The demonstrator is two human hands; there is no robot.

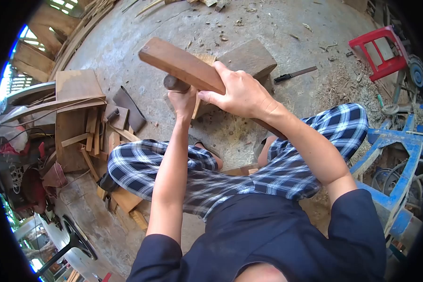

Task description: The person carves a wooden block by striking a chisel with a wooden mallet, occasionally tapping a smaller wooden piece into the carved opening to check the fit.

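Note:
My right hand [243, 91] grips a long reddish-brown wooden bar [181, 61] from above, thumb on the near side and fingers over the far side. The bar slants from upper left down towards my right thigh. Just below its left part, my left hand [183, 99] is wrapped round a dark round-ended wooden piece [175, 83]. Behind the bar lies a thick wooden block [250, 58] on the floor. A pale piece of wood [205, 58] shows between bar and block, partly hidden.
A dark tool [295, 74] lies right of the block. Further right are a red plastic stool [379, 52] and a blue metal frame [395, 150]. Wood scraps [95, 129] and a curved wooden piece [77, 89] are at the left. Shavings [345, 77] litter the floor.

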